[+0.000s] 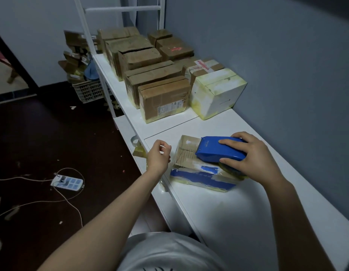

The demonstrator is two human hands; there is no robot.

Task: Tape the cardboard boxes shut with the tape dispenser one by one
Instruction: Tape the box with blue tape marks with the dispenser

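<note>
Desk (pixel 238 212), box (pixel 199 177) near edge (dispenser (pixel 212 151) atop)

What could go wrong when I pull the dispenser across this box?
The left hand hovers beside the small box, apparently without gripping it, so the tape dispenser in the right hand may drag the box along. The dispenser's toothed edge also points toward that left hand.

The right hand (pixel 250 157) is wrapped over the tape dispenser (pixel 220 149), with fingers curled across its top and the thumb set along its near side. The left hand (pixel 159 156) is held left of the tape dispenser, apart from it, fingers loosely curled. Both bare forearms are extended.
</note>
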